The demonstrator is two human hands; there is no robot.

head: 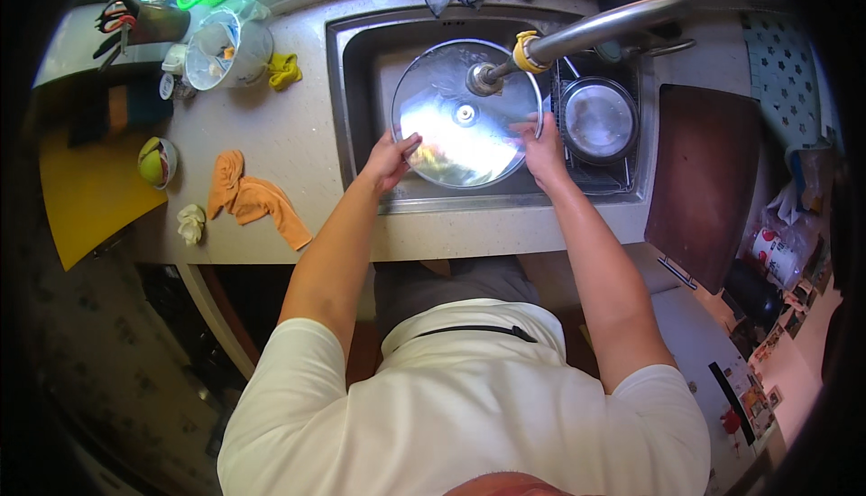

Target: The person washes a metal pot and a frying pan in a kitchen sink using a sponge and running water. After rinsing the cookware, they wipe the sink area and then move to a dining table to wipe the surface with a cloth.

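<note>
Between my two hands is a round glass pot lid (446, 76) with a metal rim, held over the basin of a stainless steel sink (365, 76). My left hand (390, 163) grips its lower left edge, thumb on top. On the lower right edge is my right hand (542, 151), its fingers partly seen through or behind the glass. A metal faucet (602, 26) with a yellow band (526, 53) reaches over the lid, and its spout end hides part of the glass. Bright light reflects off the lid's lower half.
Right of the basin, a round metal pan (599, 120) sits on a wire rack (612, 181). A dark brown board (703, 178) lies farther right. On the left counter are an orange cloth (260, 202), a yellow cloth (284, 71), a plastic bin (254, 56) and a small bowl (170, 164).
</note>
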